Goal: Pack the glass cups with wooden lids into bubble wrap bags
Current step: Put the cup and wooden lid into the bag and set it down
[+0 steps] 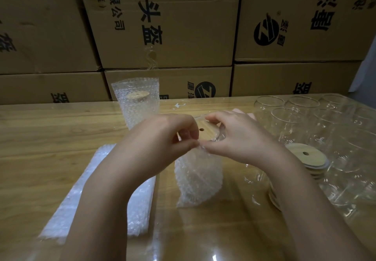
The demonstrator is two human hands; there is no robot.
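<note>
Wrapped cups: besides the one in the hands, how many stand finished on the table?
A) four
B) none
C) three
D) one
D: a single wrapped cup, its wooden lid showing through the wrap, stands behind the bag that the left hand and right hand pinch at its mouth; the glasses at right are bare.

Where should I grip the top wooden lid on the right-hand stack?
Pinch the top wooden lid by its rim, coming from above: it lies flat on the stack, so only the thin round edge is free. Empty glass cups crowd its far and right sides.
</note>
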